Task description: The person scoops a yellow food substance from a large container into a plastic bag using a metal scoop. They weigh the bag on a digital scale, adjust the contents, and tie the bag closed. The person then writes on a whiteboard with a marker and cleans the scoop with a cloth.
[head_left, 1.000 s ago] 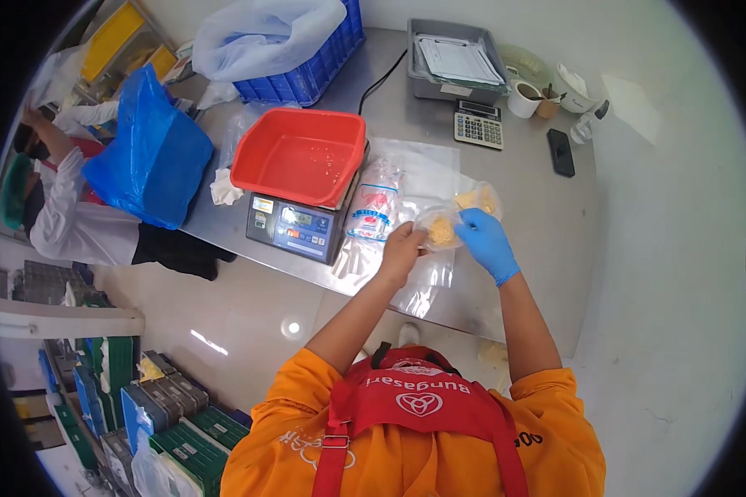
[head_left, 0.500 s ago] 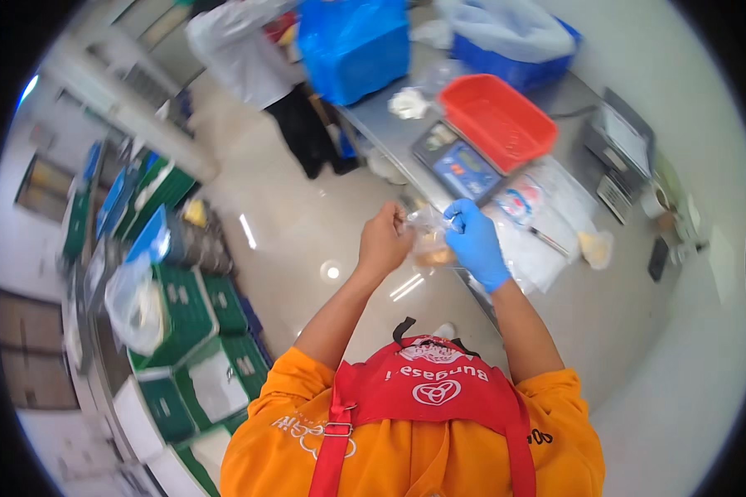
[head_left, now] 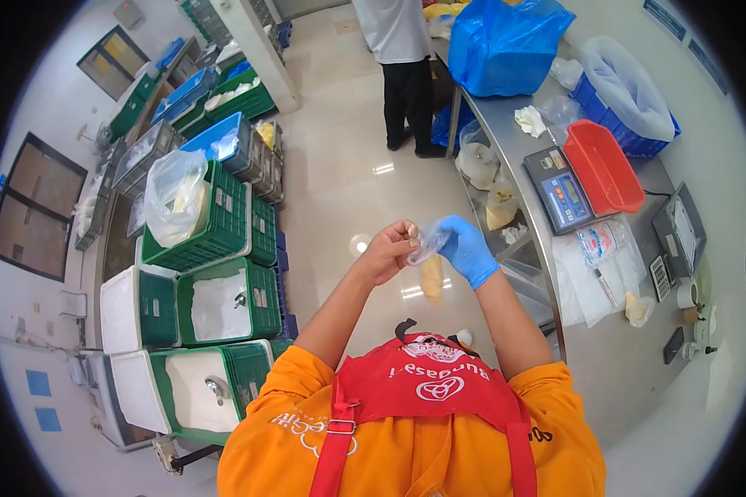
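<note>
Off the left edge of the bench (head_left: 593,356), left hand (head_left: 389,252) and right hand (head_left: 467,251) grip a clear bag (head_left: 423,245); I judge neck-handling underway, next calling for steady pinch

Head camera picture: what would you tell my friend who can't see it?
A person's bare left hand and blue-gloved right hand hold a clear plastic bag, something yellow just below it. At right is a metal table with a scale and red tub; at left, green crates.
</note>
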Demonstrator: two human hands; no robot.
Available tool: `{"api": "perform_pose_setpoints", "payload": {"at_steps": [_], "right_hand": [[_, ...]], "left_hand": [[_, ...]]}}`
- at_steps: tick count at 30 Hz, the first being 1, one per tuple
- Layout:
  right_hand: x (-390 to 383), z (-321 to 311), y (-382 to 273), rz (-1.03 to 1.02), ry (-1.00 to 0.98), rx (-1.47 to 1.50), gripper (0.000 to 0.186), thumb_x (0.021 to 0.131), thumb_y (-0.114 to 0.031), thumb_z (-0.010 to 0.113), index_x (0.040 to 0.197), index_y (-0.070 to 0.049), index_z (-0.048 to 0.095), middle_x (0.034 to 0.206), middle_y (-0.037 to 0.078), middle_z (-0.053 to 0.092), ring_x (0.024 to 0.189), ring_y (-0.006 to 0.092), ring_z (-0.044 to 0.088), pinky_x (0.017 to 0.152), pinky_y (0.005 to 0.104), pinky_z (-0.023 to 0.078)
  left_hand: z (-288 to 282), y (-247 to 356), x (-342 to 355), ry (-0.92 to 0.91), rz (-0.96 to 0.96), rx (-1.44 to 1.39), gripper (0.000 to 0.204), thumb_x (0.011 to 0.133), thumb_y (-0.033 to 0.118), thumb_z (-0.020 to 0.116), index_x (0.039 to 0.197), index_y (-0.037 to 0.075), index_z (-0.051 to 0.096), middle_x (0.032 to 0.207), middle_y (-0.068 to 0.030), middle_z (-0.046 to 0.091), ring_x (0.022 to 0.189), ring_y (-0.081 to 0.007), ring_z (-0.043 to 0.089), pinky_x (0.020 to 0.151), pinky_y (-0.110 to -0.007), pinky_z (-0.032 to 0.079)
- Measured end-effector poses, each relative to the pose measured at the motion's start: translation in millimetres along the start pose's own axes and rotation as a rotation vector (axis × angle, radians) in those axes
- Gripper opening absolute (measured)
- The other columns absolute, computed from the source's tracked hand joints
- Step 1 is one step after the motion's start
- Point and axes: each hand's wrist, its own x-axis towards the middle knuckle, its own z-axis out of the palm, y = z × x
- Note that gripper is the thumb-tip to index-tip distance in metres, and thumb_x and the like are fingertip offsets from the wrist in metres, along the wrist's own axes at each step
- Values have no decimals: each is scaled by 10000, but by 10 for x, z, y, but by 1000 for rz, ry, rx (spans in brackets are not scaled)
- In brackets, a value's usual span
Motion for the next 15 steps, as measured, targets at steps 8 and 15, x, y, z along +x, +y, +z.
{"api": "perform_pose_setpoints", "payload": {"at_steps": [8,15], "right_hand": [[-445,804,-86,-668,-253,-1709,177,800,-140,724,877,-59,588,817,121,579,790,304,635,747,389,525],[-392,1039,-325,-720,-150,-1712,216,885,-280,654,798,-84,631,806,139,594,757,353,634,661,447,508]], "left_hand": [[-83,252,-378,495,527,1438,314,751,23,638,1053,73,568,911,-153,611,711,-369,600,628,-405,499],[-121,765,-399,-28,513,1223,465,760,167,751,1177,78,567,1106,-108,598,877,-252,665,781,-366,526]]}}
